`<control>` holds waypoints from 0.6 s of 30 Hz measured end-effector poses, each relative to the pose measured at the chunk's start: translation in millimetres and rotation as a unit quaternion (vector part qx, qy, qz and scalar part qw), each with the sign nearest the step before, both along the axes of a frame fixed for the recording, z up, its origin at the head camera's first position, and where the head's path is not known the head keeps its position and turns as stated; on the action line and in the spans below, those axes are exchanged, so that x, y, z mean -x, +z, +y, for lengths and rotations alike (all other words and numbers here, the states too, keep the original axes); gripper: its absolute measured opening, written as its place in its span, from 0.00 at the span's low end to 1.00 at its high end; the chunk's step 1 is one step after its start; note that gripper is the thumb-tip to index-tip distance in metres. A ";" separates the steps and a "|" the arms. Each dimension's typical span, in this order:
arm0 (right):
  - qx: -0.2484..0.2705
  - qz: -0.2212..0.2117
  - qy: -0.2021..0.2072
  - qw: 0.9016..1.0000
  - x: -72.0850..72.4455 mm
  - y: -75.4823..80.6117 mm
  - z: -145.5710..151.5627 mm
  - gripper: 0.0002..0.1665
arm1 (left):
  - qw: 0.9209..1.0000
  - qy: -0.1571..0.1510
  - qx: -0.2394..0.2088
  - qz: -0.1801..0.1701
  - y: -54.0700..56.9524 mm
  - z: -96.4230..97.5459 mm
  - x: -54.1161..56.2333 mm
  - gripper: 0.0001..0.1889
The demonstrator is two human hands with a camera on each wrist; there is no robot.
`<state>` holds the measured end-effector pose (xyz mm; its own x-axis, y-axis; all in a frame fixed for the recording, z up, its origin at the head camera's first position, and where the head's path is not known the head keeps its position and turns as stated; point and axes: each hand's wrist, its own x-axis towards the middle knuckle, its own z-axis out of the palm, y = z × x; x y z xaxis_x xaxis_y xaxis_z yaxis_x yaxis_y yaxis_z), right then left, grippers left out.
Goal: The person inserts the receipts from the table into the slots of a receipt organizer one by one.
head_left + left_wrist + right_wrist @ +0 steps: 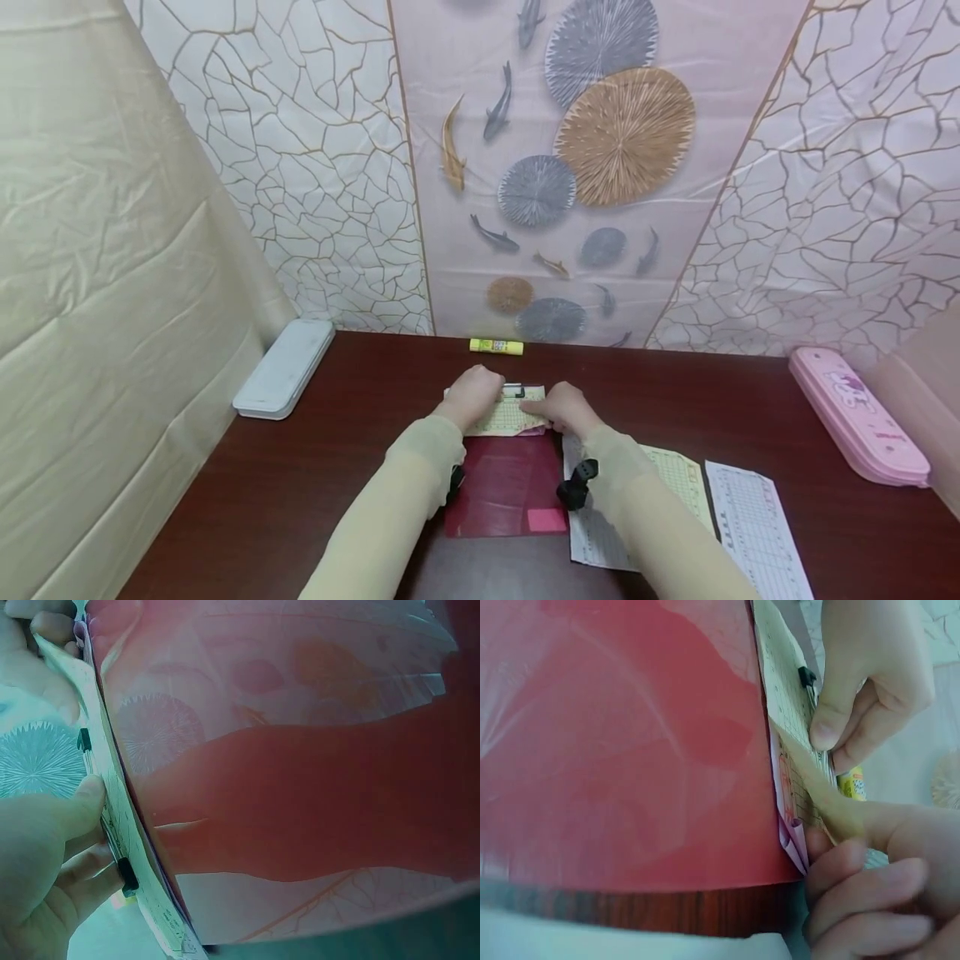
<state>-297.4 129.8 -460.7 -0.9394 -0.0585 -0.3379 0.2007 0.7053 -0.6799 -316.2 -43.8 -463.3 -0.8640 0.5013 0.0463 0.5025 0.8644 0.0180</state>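
Note:
A dark red folder point(501, 483) with a pink label point(547, 520) lies in front of the person, glossy in both wrist views. Several sheets stand along its far edge, the top one a pale yellow printed sheet point(501, 421). A metal clip point(513, 388) with black ends point(128, 876) sits at that edge. My left hand point(476, 395) pinches the clip and the paper edge between thumb and fingers. With thumb and curled fingers, my right hand point(889, 889) grips the yellow sheet's corner, bending it up. Beneath shows a purple-edged sheet point(795, 840) with a rolled corner.
Two white printed sheets point(757, 521) and a yellow one point(678, 475) lie by the right forearm. A yellow glue stick point(497, 347) lies at the back. A white case point(285, 369) stands left, a pink pencil case point(858, 417) right. Patterned cloth point(337, 167) hangs behind the table.

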 end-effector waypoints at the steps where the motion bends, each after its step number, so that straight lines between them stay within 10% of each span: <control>1: 0.000 0.009 0.000 1.000 -1.6 0.5 0.1 0.27 | 1.000 0.002 -0.004 -0.003 -0.3 -0.3 0.4 0.04; 18: -0.009 0.071 -0.005 0.997 -16.6 11.3 12.7 0.13 | 0.998 0.025 -0.037 -0.033 -2.0 -1.1 1.9 0.08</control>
